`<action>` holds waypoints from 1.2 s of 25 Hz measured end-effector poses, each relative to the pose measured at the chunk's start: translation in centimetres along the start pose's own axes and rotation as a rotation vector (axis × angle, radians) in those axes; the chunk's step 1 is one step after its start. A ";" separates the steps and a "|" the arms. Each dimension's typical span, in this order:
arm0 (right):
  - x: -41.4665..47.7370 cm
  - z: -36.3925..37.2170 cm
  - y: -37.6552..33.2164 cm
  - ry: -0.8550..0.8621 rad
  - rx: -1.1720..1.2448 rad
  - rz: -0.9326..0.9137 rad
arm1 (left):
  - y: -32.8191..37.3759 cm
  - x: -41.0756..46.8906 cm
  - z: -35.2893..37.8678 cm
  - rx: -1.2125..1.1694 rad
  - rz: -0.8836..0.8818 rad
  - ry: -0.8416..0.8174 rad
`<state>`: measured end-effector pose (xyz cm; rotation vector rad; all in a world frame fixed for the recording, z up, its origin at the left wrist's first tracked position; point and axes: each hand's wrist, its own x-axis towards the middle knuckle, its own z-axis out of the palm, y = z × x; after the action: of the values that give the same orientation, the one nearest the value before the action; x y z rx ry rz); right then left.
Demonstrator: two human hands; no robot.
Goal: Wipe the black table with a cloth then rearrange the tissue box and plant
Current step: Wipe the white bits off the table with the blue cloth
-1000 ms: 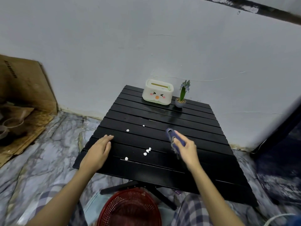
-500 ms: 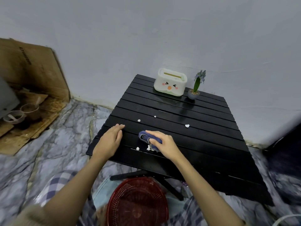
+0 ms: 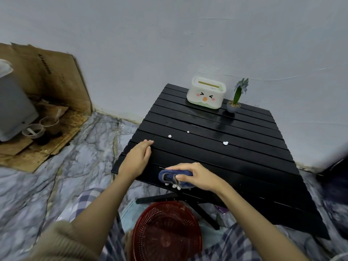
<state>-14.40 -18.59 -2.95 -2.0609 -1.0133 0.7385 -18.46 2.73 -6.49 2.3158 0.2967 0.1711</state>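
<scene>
Wiping is underway: right hand (image 3: 199, 177) clamped on the cloth (image 3: 174, 178) sweeps crumbs (image 3: 174, 186) off the table (image 3: 235, 166) edge, left hand (image 3: 138, 159) flat and open; three bits (image 3: 225, 143) likely need gathering next.

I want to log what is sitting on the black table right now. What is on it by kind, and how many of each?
Tissue box: 1
Potted plant: 1
Blue cloth: 1, under the right hand
Loose white crumbs: 3, plus a clump at the cloth
Total: 6, clump aside
</scene>
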 end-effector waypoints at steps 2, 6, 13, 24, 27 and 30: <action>-0.8 0.2 -0.4 -0.035 -0.004 0.007 | 0.0 0.0 0.0 0.005 -0.003 -0.002; -3.4 0.7 -0.9 -0.068 0.022 0.001 | 0.1 0.0 0.0 0.008 -0.005 -0.002; -5.1 -3.0 2.1 0.524 0.233 0.059 | -0.1 0.1 0.1 0.005 0.003 -0.004; 1.3 -9.6 10.1 1.144 0.007 0.576 | -0.2 0.1 0.2 -0.004 0.010 0.020; 4.1 -9.8 8.8 1.008 0.029 0.494 | -0.3 0.3 0.3 0.002 0.012 0.029; 7.0 -9.3 8.2 0.895 0.065 0.441 | -0.4 0.3 0.4 0.018 0.023 0.032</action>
<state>-0.40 -19.57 -5.24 -2.2171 -0.0345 -0.0091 -18.11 2.83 -7.05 2.3364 0.2892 0.2181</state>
